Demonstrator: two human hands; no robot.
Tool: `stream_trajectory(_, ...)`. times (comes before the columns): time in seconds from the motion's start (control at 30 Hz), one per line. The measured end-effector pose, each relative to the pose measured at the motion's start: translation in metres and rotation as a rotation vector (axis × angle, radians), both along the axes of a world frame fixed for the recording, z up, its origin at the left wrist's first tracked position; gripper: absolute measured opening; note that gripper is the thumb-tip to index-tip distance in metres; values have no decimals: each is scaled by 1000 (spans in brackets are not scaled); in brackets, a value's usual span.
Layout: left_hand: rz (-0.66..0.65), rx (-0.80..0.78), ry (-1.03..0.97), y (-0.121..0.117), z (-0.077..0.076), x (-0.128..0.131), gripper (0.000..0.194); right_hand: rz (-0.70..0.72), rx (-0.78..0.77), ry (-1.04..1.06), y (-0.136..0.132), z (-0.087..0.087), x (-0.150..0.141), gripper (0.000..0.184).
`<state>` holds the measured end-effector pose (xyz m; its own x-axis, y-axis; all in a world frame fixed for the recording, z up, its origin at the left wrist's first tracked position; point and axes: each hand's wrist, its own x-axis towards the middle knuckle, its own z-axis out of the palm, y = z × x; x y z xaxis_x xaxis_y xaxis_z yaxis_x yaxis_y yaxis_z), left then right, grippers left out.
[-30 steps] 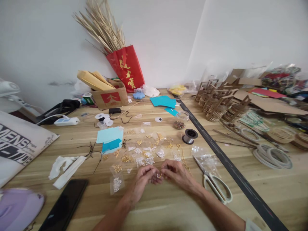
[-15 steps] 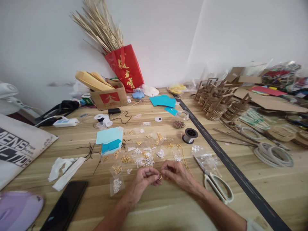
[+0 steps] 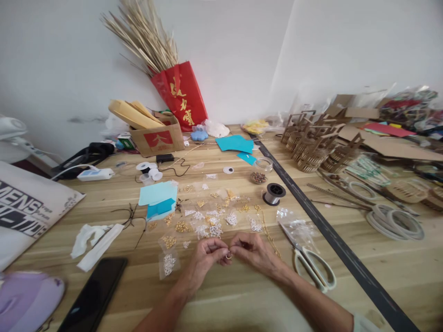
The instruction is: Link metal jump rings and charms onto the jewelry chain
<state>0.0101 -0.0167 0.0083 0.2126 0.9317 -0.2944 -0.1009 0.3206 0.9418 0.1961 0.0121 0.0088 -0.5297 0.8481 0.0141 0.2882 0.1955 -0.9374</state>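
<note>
A small gold ring point(image 3: 229, 256) is pinched between the thumb and fingers of my left hand point(image 3: 208, 256), low in the middle of the view. My right hand point(image 3: 254, 251) is closed in a pinch right beside it, its fingertips meeting those of the left at the ring's upper edge. Whatever those right fingertips grip is too small to make out. Just beyond both hands lie small bags and heaps of silver findings point(image 3: 215, 229) and gold findings point(image 3: 182, 226). A thin gold chain point(image 3: 268, 233) runs along the table past my right hand.
White-handled scissors point(image 3: 313, 269) and a clear plastic bag point(image 3: 299, 226) lie to the right, with a wire spool point(image 3: 274, 194) behind. A black phone point(image 3: 95, 293) is at the left front. Small woven baskets point(image 3: 311, 145) stand beyond the dark strip point(image 3: 311, 210).
My right fingertips have come in slightly leftward, closing the small gap to the left hand at the ring. The ring has turned a little in the left fingers.
</note>
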Motion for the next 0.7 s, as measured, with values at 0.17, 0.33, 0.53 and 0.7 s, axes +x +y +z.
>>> stream_trajectory(0.17, 26, -29, -48, 1, -3, 0, 27, 13, -30, 23, 0, -2, -1, 23)
stream_trajectory(0.33, 9, -16, -69, 0, -6, -1, 27, 17, -52, 50, -2, -2, -3, 23)
stream_trajectory(0.53, -18, -49, -161, -1, -7, 0, 30, 32, -93, 118, -1, 2, -4, 27)
stream_trajectory(0.7, 13, -81, -198, -1, -7, 0, 33, 47, -87, 153, 0, -2, -3, 31)
